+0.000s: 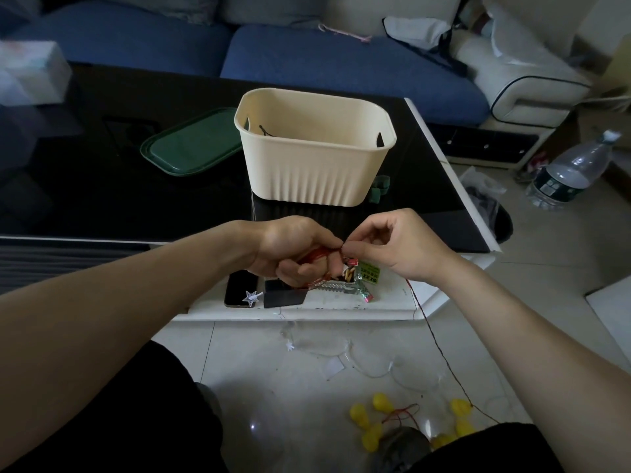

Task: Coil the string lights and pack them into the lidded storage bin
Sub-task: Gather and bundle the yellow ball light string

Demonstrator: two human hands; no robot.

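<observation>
A: Where is the string of lights?

B: The left hand (290, 249) grips a small red-wire coil (316, 257); the right hand (389, 245) pinches the wire beside it. The rest trails to the yellow bulbs (382, 402) on the floor.

A: How will it handle?

B: I think light, thin, easily tangled; better to hold the wire, not the bulbs. The cream bin (316, 155) stands open, its green lid (191, 145) beside it.

A: Any writing?

B: The green snack label (368, 269) is unreadable.

A single head-worn view looks forward and down — close over the hands (345, 249), the table (102, 186) beyond.
</observation>
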